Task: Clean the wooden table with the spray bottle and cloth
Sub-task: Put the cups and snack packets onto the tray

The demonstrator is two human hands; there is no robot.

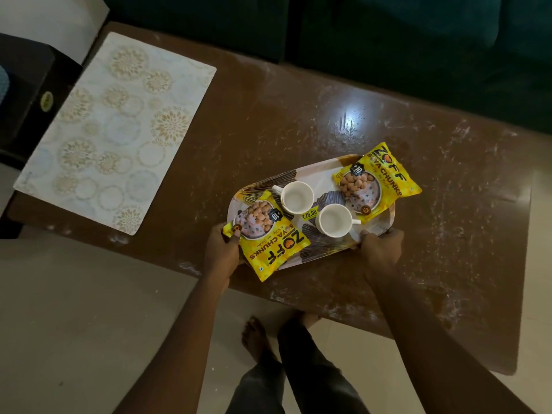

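Left hand (pixel 222 252) and right hand (pixel 380 249) both curl round the tray (pixel 322 171) rim; my left thumb pins the near soya packet (pixel 270 234). The tray holds an empty white cup (pixel 297 197), a second cup (pixel 334 220) and the far soya packet (pixel 376 182). The wooden table (pixel 268 130) lies beneath, white-streaked.

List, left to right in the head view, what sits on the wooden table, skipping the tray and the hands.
Patterned placemat → yellow snack packet → white cup → second white cup → second yellow snack packet.

Home living room, sofa (pixel 418 40), wooden table (pixel 268 121)
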